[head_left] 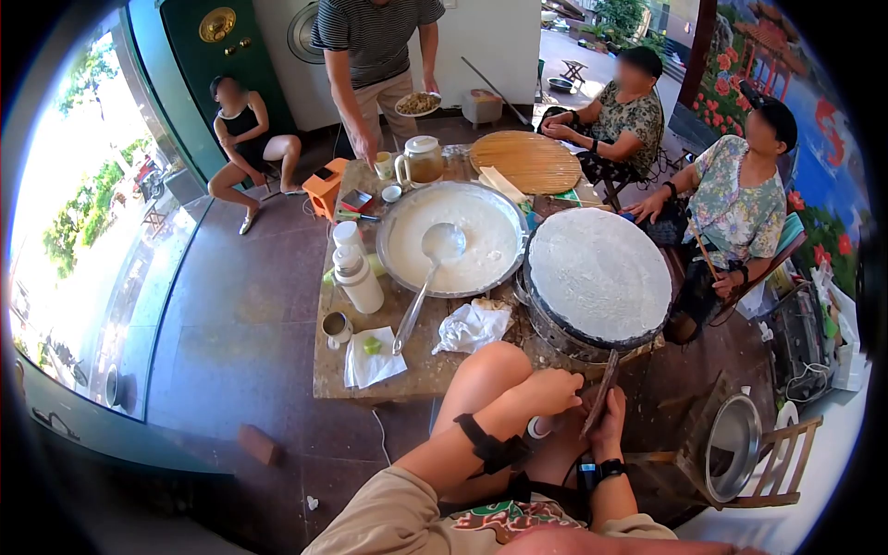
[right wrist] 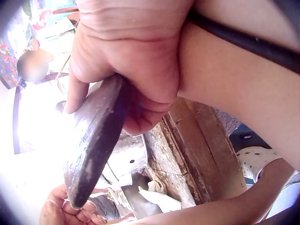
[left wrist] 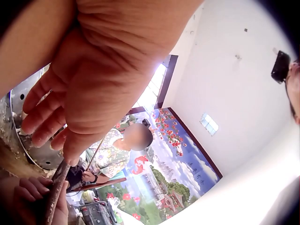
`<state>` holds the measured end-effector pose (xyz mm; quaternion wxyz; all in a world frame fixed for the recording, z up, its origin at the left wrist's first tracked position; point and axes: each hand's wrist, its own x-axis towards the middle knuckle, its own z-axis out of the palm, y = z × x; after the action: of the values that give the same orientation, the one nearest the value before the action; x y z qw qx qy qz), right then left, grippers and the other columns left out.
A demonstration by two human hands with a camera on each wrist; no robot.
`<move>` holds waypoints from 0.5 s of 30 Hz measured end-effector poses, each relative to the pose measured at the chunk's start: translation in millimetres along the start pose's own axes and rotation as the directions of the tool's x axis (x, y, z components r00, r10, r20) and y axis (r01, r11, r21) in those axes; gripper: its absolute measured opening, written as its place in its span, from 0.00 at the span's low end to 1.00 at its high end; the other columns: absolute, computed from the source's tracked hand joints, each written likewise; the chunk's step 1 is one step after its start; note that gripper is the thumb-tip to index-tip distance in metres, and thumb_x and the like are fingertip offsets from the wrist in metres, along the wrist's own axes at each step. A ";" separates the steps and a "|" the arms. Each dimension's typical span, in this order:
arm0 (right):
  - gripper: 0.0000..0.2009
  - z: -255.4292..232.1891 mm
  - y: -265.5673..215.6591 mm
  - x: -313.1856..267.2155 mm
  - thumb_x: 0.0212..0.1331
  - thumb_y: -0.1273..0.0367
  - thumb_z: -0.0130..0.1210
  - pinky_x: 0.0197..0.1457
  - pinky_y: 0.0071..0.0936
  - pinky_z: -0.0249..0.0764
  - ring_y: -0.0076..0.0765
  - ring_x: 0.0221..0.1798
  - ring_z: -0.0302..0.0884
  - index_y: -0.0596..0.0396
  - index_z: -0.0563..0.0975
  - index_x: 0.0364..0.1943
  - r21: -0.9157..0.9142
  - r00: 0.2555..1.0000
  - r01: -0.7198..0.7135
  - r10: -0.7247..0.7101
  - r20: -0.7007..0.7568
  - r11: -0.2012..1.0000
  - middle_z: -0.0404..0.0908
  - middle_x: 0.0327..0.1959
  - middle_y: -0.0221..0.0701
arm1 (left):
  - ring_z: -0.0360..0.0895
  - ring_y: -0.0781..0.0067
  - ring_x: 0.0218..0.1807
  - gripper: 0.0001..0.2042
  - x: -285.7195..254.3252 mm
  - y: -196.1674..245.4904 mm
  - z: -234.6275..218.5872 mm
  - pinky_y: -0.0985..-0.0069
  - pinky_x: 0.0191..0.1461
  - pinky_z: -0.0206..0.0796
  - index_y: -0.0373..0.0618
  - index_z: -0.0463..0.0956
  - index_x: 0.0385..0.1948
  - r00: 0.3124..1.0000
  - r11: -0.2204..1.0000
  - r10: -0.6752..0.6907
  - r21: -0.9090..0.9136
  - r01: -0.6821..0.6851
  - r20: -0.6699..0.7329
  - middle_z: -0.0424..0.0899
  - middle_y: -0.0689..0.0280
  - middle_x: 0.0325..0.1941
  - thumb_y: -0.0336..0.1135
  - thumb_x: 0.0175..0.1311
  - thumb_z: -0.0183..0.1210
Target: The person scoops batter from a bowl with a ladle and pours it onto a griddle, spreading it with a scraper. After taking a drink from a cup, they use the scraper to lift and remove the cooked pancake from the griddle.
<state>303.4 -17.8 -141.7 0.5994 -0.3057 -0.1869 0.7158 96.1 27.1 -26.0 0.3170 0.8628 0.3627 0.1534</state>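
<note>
My right hand point(head_left: 606, 424) grips a dark, flat wooden tool point(head_left: 602, 396) that stands tilted over my lap. In the right wrist view the fingers and thumb of the right hand point(right wrist: 126, 61) wrap the tool point(right wrist: 96, 140). My left hand point(head_left: 553, 392) is beside it; in the left wrist view a fingertip of the left hand point(left wrist: 103, 79) meets the edge of the tool point(left wrist: 57, 192), the other fingers loosely bent. Just beyond, a round griddle point(head_left: 661, 326) carries a white layer of batter point(head_left: 599, 273). A metal ladle point(head_left: 431, 268) rests in a wide basin of white batter point(head_left: 393, 208).
On the wooden table point(head_left: 328, 375) stand a white bottle point(head_left: 359, 282), a metal cup point(head_left: 337, 326), a glass pitcher point(head_left: 423, 162) and a round woven board point(head_left: 525, 160). Several people sit or stand around. A chair with a metal basin point(head_left: 733, 449) is at the right.
</note>
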 end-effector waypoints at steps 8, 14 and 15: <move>0.15 0.2 1.0 -1.0 0.59 0.53 0.53 0.28 0.25 0.57 0.28 0.24 0.59 0.49 0.69 0.30 0.013 0.995 -0.016 0.017 -0.100 1.000 0.63 0.21 0.27 | 0.78 0.48 0.38 0.13 0.6 1.9 -1.5 0.57 0.40 0.68 0.40 0.71 0.36 0.998 0.999 -0.030 0.018 0.029 0.063 0.80 0.53 0.32 0.41 0.57 0.57; 0.14 22.2 -4.6 -6.7 0.61 0.53 0.50 0.27 0.24 0.56 0.26 0.24 0.59 0.47 0.69 0.30 -0.092 0.997 0.027 -0.034 -0.075 0.995 0.62 0.20 0.25 | 0.78 0.48 0.37 0.13 -0.6 2.7 -2.0 0.57 0.39 0.68 0.40 0.71 0.35 0.999 1.000 -0.014 0.016 0.014 0.031 0.80 0.53 0.31 0.41 0.57 0.57; 0.14 16.6 -2.5 -5.3 0.61 0.53 0.50 0.27 0.23 0.56 0.26 0.24 0.59 0.47 0.69 0.30 -0.067 0.997 0.017 -0.022 -0.077 0.998 0.62 0.20 0.24 | 0.78 0.48 0.37 0.13 -1.3 3.6 -2.4 0.57 0.39 0.68 0.40 0.71 0.35 0.999 1.000 -0.018 0.018 0.017 0.035 0.80 0.53 0.30 0.41 0.57 0.57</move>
<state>294.8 -20.7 -126.6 0.6026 -0.3511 -0.1902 0.6910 96.0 25.3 -21.9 0.3171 0.8649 0.3658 0.1323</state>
